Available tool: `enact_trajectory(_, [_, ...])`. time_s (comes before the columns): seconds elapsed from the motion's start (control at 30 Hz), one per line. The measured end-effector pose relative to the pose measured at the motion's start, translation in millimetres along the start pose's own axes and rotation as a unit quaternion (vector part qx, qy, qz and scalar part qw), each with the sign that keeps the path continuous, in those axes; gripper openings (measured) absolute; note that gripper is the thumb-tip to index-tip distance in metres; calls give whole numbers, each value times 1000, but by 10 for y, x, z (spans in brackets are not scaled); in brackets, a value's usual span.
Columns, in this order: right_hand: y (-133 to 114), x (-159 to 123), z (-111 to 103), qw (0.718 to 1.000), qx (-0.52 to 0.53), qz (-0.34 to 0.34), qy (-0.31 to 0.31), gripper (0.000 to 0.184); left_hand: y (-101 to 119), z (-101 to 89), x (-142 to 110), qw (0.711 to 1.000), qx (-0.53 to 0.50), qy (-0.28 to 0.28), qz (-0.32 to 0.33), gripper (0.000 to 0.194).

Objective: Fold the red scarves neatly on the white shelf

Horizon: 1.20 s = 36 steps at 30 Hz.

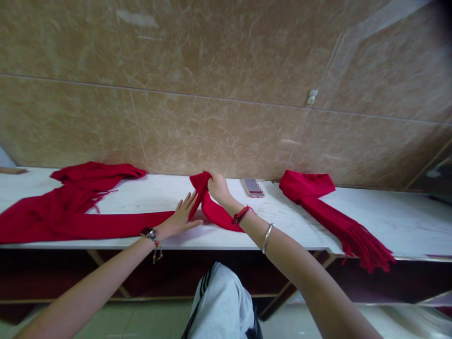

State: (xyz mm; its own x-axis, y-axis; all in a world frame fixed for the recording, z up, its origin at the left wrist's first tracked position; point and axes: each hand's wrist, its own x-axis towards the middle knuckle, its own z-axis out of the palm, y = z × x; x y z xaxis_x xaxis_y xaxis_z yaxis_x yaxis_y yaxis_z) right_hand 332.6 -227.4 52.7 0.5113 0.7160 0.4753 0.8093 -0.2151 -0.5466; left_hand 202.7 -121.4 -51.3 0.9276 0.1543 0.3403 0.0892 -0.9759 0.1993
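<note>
A long red scarf (116, 226) runs along the front of the white bench top, its left part bunched in loose folds. My left hand (182, 216) lies flat on it with the fingers spread. Just to the right, my right hand (219, 188) is closed around a raised part of the same scarf, folding it upward at an angle. Beyond my right hand, the scarf curves down and passes under my forearm. Farther right lies a second red scarf (318, 207), folded over on itself, its fringed end hanging past the front edge.
A phone (253, 187) lies near the wall, right of my right hand. The tiled wall (219, 132) rises behind the white bench top (148, 193). Open shelf space shows below the front edge, and my knee (222, 296) is close to it. A wooden strip (13, 170) sits far left.
</note>
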Motion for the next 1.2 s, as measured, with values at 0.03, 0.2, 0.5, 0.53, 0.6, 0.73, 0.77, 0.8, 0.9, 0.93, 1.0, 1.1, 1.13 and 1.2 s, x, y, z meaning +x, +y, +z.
enact_trajectory(0.03, [-39,41,-18,997,67,1,32,52,41,-25,42,999,3,50,-9,88])
enact_trajectory(0.2, [13,86,-384,980,135,-20,143,60,373,-156,409,977,31,205,-48,100])
enact_trajectory(0.5, [732,-422,-1325,953,-290,-68,54,52,628,198,881,989,38,135,-51,61])
enact_trajectory(0.53, [842,-499,-1367,942,-331,-52,21,51,610,225,889,993,32,103,-44,60])
enact_trajectory(0.6, [1058,-638,-1409,920,-386,-37,-50,49,574,253,895,998,24,49,-10,60])
enact_trajectory(0.73, [1375,-788,-1393,920,-350,-48,-169,49,539,234,915,996,12,-31,78,53])
enact_trajectory(0.77, [1412,-793,-1388,927,-327,-35,-182,49,536,217,931,994,6,-48,97,48])
enact_trajectory(0.8, [1428,-785,-1389,933,-306,-13,-187,48,533,194,951,992,-3,-62,112,43])
enact_trajectory(0.9, [1359,-683,-1446,947,-273,48,-161,47,509,82,1046,988,-29,-70,135,34])
enact_trajectory(0.93, [1301,-625,-1484,948,-276,54,-150,46,496,31,1082,989,-30,-53,132,35])
enact_trajectory(1.0, [1150,-480,-1586,942,-300,52,-138,43,473,-82,1143,993,-15,2,120,39])
enact_trajectory(1.1, [886,-228,-1761,931,-329,57,-148,37,509,-208,1174,990,20,40,133,46])
enact_trajectory(1.13, [799,-143,-1814,930,-329,62,-152,35,553,-222,1165,988,26,34,148,46])
enact_trajectory(1.2, [633,14,-1896,930,-326,68,-154,33,692,-198,1126,985,25,28,169,37])
